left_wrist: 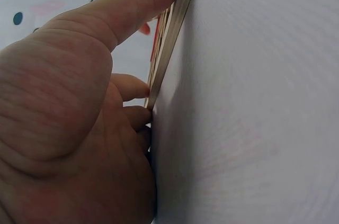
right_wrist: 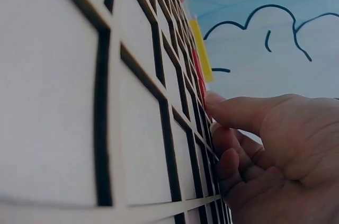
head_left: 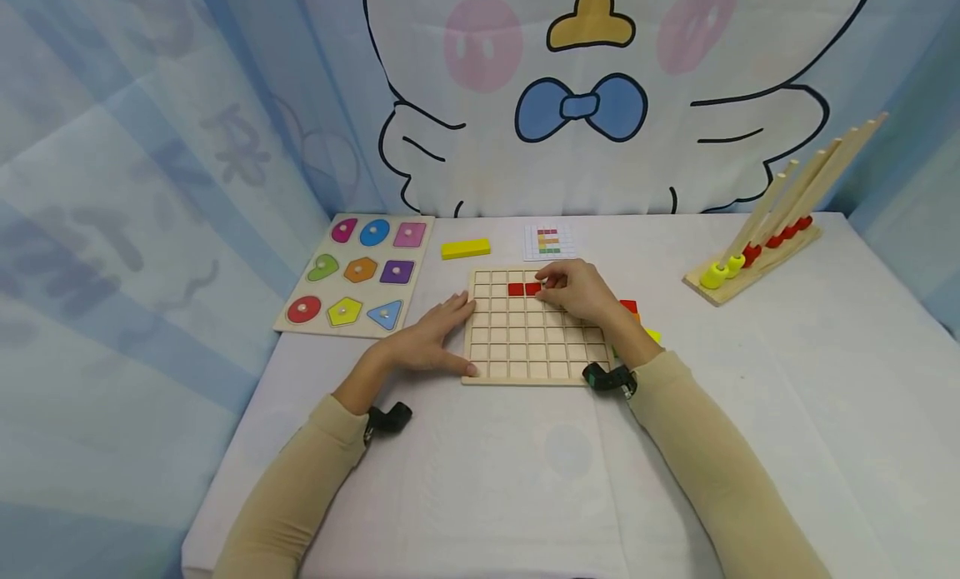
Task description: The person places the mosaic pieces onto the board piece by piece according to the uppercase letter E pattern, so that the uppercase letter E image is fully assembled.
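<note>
A light wooden grid board (head_left: 528,341) lies on the table. My left hand (head_left: 431,333) steadies its left side, fingers spread along the edge and thumb at the near corner. In the left wrist view the thumb (left_wrist: 132,9) and fingertips touch the board's edge (left_wrist: 175,33). My right hand (head_left: 577,291) reaches over the upper rows, thumb and forefinger pinching at the right end of a red tile (head_left: 524,289) in the grid. The right wrist view shows the red tile (right_wrist: 198,75) edge-on by the thumb tip (right_wrist: 214,102); the fingertips hide its end.
A yellow block (head_left: 466,248) and a small pattern card (head_left: 550,242) lie beyond the board. On the left is a shape puzzle (head_left: 352,291); at the back right stands a peg stand (head_left: 750,267) with beads. Red and yellow pieces (head_left: 628,306) show partly behind the right forearm.
</note>
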`<move>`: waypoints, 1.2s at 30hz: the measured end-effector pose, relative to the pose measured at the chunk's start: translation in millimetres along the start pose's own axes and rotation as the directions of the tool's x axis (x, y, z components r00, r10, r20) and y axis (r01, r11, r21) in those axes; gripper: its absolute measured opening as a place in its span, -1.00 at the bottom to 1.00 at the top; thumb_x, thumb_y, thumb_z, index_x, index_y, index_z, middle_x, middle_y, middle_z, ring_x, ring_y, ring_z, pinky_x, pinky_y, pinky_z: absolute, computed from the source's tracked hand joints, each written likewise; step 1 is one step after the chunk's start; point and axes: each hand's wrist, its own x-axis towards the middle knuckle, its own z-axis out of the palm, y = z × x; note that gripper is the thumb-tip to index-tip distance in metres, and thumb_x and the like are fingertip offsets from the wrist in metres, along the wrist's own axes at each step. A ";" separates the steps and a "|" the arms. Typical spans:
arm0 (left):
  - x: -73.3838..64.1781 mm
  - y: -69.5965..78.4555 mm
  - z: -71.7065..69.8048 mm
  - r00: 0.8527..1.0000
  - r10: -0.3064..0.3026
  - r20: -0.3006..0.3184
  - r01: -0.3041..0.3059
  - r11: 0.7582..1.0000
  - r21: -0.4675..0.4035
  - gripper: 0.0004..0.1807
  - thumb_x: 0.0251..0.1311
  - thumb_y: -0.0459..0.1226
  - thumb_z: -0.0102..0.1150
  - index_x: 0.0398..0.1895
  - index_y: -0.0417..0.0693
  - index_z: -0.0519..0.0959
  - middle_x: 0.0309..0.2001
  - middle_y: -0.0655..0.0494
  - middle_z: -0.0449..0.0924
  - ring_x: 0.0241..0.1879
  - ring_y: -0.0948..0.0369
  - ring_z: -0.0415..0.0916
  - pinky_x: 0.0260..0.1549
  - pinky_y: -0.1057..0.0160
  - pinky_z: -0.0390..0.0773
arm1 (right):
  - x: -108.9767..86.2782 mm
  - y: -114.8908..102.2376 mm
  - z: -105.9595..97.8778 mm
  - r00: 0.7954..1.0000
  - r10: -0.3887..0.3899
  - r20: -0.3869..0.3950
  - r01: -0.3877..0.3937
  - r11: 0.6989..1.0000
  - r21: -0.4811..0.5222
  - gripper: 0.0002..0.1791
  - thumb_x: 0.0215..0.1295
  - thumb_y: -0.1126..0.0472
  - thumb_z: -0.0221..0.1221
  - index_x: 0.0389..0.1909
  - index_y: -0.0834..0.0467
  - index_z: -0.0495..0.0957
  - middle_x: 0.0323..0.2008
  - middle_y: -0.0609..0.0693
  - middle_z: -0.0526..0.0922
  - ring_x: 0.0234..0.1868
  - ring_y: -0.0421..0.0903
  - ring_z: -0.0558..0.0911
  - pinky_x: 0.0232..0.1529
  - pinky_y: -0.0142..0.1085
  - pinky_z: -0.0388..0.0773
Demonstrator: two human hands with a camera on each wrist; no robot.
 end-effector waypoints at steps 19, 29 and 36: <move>0.5 -1.7 1.4 1.000 -0.019 0.001 0.019 1.000 -0.005 0.33 0.08 0.16 0.49 0.72 0.02 -0.18 0.73 0.07 -0.43 0.70 0.10 -0.50 0.66 -0.01 -0.36 | -23.9 -4.3 -30.5 0.968 -0.177 -0.179 0.180 0.984 -0.003 -0.61 0.42 0.15 0.33 0.20 0.18 0.65 -0.08 0.14 0.69 -0.26 -0.03 0.55 -0.35 -0.40 0.46; -0.5 -0.9 0.1 1.000 -0.017 0.007 0.017 1.000 0.001 0.34 0.07 0.16 0.51 0.72 -0.01 -0.18 0.72 0.04 -0.43 0.71 0.08 -0.50 0.66 -0.02 -0.37 | -39.1 7.8 -53.3 0.976 -0.085 -0.203 0.073 0.995 -0.064 -0.61 0.44 0.14 0.32 0.22 0.14 0.64 -0.02 0.12 0.69 -0.20 0.00 0.49 -0.33 -0.40 0.43; 0.4 -1.2 -0.2 1.000 -0.016 0.013 0.016 1.000 0.002 0.34 0.08 0.17 0.49 0.72 -0.01 -0.19 0.72 0.04 -0.44 0.70 0.08 -0.51 0.66 -0.02 -0.37 | -45.9 17.3 -72.7 0.991 -0.026 -0.129 0.016 0.996 -0.083 -0.59 0.46 0.09 0.30 0.24 0.16 0.63 0.04 0.16 0.66 -0.13 0.04 0.49 -0.31 -0.38 0.48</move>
